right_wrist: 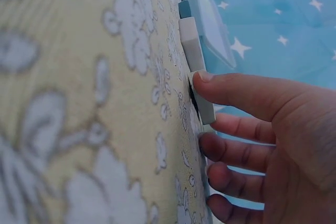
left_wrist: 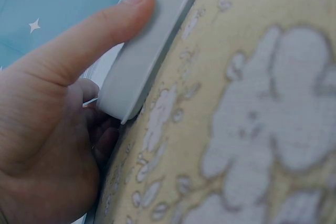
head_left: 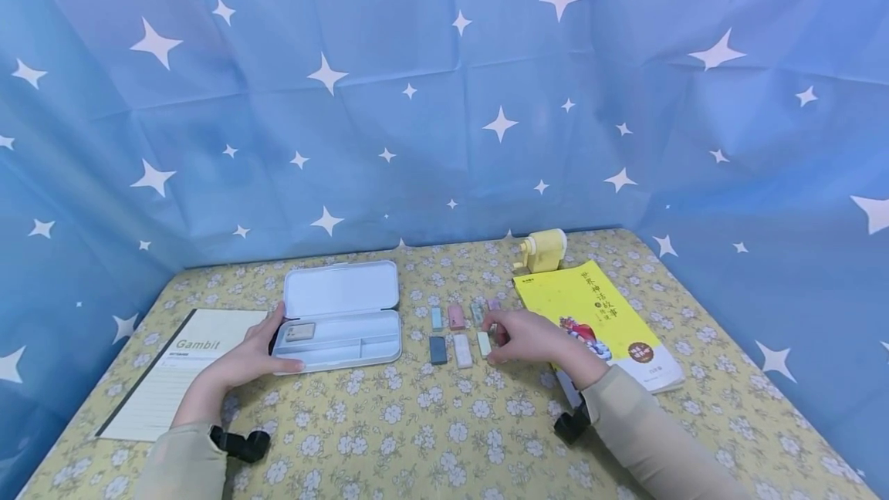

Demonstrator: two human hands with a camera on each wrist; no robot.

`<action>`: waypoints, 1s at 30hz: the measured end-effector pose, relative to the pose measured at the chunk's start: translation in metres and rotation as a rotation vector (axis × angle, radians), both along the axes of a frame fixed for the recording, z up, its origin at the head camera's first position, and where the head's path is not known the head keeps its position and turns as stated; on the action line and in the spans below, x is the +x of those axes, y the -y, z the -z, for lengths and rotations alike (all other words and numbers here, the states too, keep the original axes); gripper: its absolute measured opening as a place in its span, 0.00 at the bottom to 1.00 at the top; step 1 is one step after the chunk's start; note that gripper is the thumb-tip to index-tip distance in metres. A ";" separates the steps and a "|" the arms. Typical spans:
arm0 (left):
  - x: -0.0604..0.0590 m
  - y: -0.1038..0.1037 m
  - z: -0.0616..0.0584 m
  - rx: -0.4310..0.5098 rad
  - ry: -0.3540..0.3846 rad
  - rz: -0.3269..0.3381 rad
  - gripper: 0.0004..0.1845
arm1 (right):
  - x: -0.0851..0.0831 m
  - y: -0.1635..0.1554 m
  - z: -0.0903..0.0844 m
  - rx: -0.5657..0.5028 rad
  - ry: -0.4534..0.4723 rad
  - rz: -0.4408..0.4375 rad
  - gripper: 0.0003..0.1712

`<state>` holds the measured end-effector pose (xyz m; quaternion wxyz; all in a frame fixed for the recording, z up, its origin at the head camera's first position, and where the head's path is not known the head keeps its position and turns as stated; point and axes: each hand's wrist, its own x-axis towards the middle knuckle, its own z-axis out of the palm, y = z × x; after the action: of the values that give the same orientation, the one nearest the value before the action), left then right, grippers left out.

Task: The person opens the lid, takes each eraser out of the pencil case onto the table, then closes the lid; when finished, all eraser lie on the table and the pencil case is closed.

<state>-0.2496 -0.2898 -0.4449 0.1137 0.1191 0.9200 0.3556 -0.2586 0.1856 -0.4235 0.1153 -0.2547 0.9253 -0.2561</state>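
Right grip point(head_left: 525, 336) pinching pale eraser point(head_left: 483, 342)

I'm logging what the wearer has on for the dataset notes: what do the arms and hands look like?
Both arms wear long beige sleeves: left sleeve, right sleeve. A small black camera unit is strapped at each wrist: left, right. Both hands are bare; no rings or gloves show.

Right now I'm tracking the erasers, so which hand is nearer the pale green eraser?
Right. The right hand touches the pale green eraser with thumb and fingertip; the left hand grips the open pencil case, farther left.
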 end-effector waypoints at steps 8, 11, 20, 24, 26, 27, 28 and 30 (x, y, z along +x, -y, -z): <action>-0.001 0.000 -0.002 0.000 -0.006 0.004 0.67 | -0.001 -0.001 -0.001 -0.018 -0.001 -0.011 0.22; -0.001 0.000 -0.002 -0.002 -0.002 0.004 0.67 | 0.000 -0.001 -0.002 -0.027 0.005 -0.016 0.21; 0.000 0.000 -0.002 0.002 0.001 0.000 0.67 | 0.001 -0.001 -0.011 -0.048 0.024 -0.028 0.20; 0.001 0.001 -0.001 0.002 0.003 0.000 0.67 | -0.004 0.008 -0.024 -0.027 0.006 -0.061 0.22; 0.001 0.000 0.000 0.007 0.005 -0.002 0.67 | -0.008 0.015 -0.032 -0.002 0.006 -0.078 0.22; 0.001 0.000 0.000 0.008 0.004 -0.001 0.67 | -0.011 0.020 -0.035 0.013 0.008 -0.087 0.22; 0.001 0.000 0.000 0.008 0.004 -0.001 0.67 | -0.014 0.025 -0.038 0.023 0.018 -0.094 0.21; 0.001 0.000 0.000 0.005 0.004 -0.002 0.67 | -0.021 0.036 -0.043 0.031 0.037 -0.121 0.22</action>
<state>-0.2485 -0.2895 -0.4449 0.1148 0.1181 0.9190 0.3583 -0.2795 0.1500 -0.3808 0.1517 -0.3036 0.9098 -0.2390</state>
